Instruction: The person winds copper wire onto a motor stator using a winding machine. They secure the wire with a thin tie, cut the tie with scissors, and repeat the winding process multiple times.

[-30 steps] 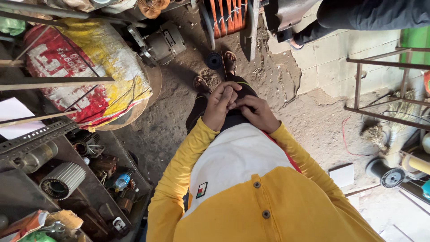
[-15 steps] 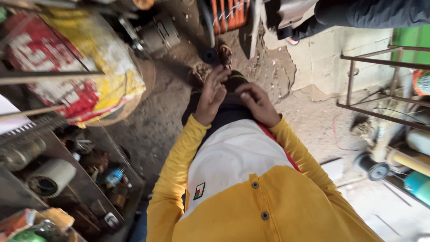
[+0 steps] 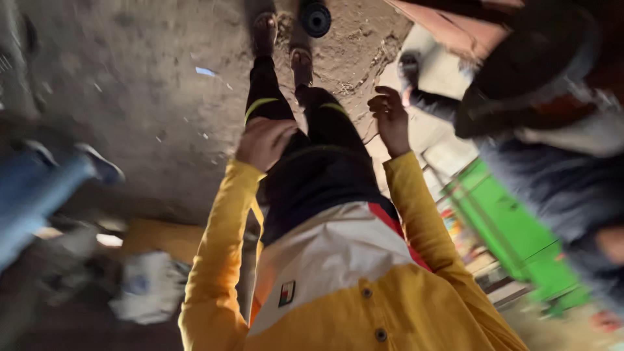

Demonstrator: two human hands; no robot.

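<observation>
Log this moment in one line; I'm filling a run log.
left hand: empty, at thigh | right hand: empty, raised | dirt floor | black disc beyond feet

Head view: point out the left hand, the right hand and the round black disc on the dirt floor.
left hand [image 3: 265, 143], head view, back of hand
right hand [image 3: 389, 117], head view, palm side
round black disc [image 3: 316, 18], head view, its centre

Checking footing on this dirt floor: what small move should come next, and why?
Probably a short, careful step straight ahead. Both hands, left hand and right hand, look empty and raised, the sandalled feet stand on a rough dirt floor, and a dark round part lies just ahead, with another person close on the right.
</observation>
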